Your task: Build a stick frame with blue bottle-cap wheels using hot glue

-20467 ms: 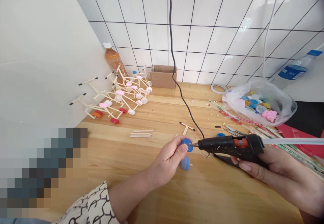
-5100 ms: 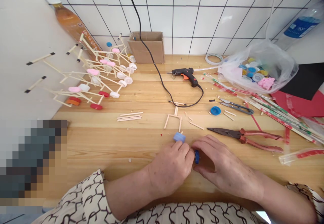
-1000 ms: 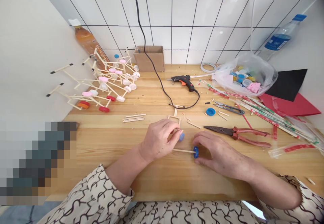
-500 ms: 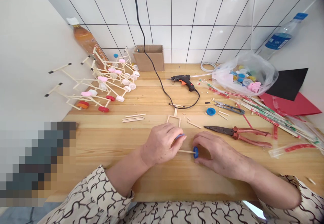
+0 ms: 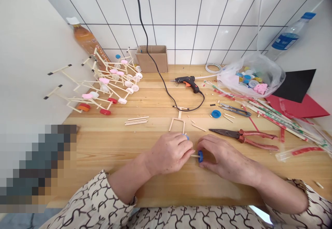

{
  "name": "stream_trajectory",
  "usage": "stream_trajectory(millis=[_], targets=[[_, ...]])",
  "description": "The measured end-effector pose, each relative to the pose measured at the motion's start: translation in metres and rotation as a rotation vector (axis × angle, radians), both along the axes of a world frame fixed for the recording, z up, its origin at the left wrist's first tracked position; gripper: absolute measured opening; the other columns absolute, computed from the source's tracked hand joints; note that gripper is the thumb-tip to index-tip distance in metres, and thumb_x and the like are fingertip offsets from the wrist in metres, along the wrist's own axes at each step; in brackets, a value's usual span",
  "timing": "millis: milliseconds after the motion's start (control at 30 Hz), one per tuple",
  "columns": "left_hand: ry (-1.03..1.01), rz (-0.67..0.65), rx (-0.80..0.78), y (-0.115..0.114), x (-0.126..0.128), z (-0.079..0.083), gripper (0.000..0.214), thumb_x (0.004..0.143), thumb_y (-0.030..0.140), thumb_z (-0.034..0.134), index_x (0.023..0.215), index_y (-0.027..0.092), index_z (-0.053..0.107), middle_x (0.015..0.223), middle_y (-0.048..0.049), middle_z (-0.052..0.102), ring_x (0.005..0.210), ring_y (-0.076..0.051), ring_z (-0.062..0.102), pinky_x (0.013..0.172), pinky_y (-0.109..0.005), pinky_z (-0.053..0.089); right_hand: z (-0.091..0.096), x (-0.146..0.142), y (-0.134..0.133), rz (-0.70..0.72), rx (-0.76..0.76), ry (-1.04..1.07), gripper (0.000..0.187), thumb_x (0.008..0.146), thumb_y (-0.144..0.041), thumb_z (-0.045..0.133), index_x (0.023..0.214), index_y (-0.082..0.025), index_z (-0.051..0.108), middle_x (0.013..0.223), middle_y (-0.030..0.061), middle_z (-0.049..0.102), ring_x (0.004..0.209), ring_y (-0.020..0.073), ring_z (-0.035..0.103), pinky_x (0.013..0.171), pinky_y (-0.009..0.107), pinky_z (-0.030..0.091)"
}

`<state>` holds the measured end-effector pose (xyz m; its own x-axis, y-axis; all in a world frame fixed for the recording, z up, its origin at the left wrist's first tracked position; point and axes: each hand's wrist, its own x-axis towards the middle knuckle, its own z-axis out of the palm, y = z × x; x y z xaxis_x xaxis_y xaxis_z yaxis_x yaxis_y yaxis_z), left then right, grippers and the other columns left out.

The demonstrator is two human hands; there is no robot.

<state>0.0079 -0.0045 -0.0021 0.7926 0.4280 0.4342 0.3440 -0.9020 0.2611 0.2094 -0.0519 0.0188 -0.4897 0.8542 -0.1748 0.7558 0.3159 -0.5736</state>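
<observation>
Both hands rest on the wooden table [image 5: 109, 146] near its front edge. My left hand [image 5: 168, 153] is closed around a light blue bottle cap [image 5: 186, 136], of which only a sliver shows above the fingers. My right hand [image 5: 220, 154] pinches a dark blue cap [image 5: 200, 156] that stands on edge. A thin wooden stick [image 5: 194, 156] runs between the two hands, joining the dark cap to what the left hand holds. Just beyond the hands lies a small U-shaped stick frame [image 5: 177, 123].
A black glue gun [image 5: 188, 82] with its cord lies mid-table. Red-handled pliers [image 5: 243, 137], small scissors [image 5: 234, 110] and a loose blue cap [image 5: 215, 114] lie to the right. Stick-and-cap models [image 5: 109, 87] crowd the left; a bag of caps [image 5: 252, 78] sits back right.
My left hand has slid right along the stick towards the dark blue cap, covering most of the stick and the light blue cap. The right hand has stayed in place.
</observation>
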Motion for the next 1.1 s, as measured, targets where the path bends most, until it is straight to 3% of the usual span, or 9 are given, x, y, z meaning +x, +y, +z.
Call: stream_trajectory(millis=[400, 533, 633, 767, 933, 1100], targets=[[0.062, -0.057, -0.014, -0.001, 0.000, 0.002, 0.022, 0.089, 0.020, 0.044, 0.070, 0.015, 0.054, 0.066, -0.0026, 0.054, 0.062, -0.014, 0.049, 0.057, -0.026, 0.040, 0.000, 0.000, 0.001, 0.012, 0.018, -0.016, 0.020, 0.074, -0.016, 0.064, 0.093, -0.018, 0.058, 0.090, 0.0065, 0.060, 0.086, 0.0215, 0.056, 0.076, 0.036, 0.046], [0.096, -0.106, -0.072, -0.001, 0.000, 0.002, 0.012, 0.088, 0.022, 0.046, 0.087, 0.013, 0.055, 0.082, -0.0055, 0.059, 0.074, -0.016, 0.052, 0.066, -0.027, 0.044, 0.000, 0.000, 0.002, 0.004, 0.004, -0.053, 0.019, 0.074, -0.018, 0.064, 0.092, -0.016, 0.057, 0.090, 0.0072, 0.059, 0.084, 0.0215, 0.055, 0.074, 0.036, 0.046], [0.137, -0.146, -0.096, -0.002, 0.000, 0.002, 0.020, 0.086, 0.022, 0.048, 0.102, 0.012, 0.052, 0.091, -0.0073, 0.058, 0.082, -0.018, 0.053, 0.074, -0.030, 0.045, 0.001, -0.002, 0.003, 0.012, -0.004, -0.066, 0.016, 0.075, -0.017, 0.063, 0.089, -0.016, 0.057, 0.089, 0.0072, 0.059, 0.084, 0.0214, 0.055, 0.074, 0.036, 0.046], [0.189, -0.151, -0.065, -0.006, 0.002, 0.003, 0.024, 0.085, 0.023, 0.050, 0.105, 0.011, 0.052, 0.093, -0.0081, 0.058, 0.083, -0.020, 0.052, 0.074, -0.032, 0.046, 0.002, -0.003, 0.004, 0.018, -0.008, -0.048, 0.014, 0.074, -0.015, 0.063, 0.087, -0.016, 0.057, 0.089, 0.0068, 0.059, 0.084, 0.0210, 0.055, 0.074, 0.034, 0.046], [0.161, -0.116, -0.050, -0.005, 0.001, 0.007, 0.019, 0.088, 0.024, 0.047, 0.101, 0.013, 0.054, 0.090, -0.0077, 0.060, 0.081, -0.019, 0.053, 0.074, -0.032, 0.046, 0.002, -0.003, 0.006, 0.012, -0.003, -0.048, 0.015, 0.074, -0.016, 0.062, 0.089, -0.015, 0.058, 0.089, 0.0075, 0.059, 0.085, 0.0219, 0.055, 0.074, 0.035, 0.046], [-0.034, 0.056, -0.085, 0.007, -0.007, 0.010, 0.019, 0.085, 0.029, 0.053, 0.097, 0.014, 0.056, 0.090, -0.0078, 0.061, 0.081, -0.018, 0.056, 0.073, -0.030, 0.048, 0.003, -0.002, 0.008, 0.005, -0.007, -0.042, 0.017, 0.074, -0.015, 0.062, 0.091, -0.016, 0.059, 0.091, 0.0070, 0.060, 0.085, 0.0213, 0.055, 0.075, 0.035, 0.046]])
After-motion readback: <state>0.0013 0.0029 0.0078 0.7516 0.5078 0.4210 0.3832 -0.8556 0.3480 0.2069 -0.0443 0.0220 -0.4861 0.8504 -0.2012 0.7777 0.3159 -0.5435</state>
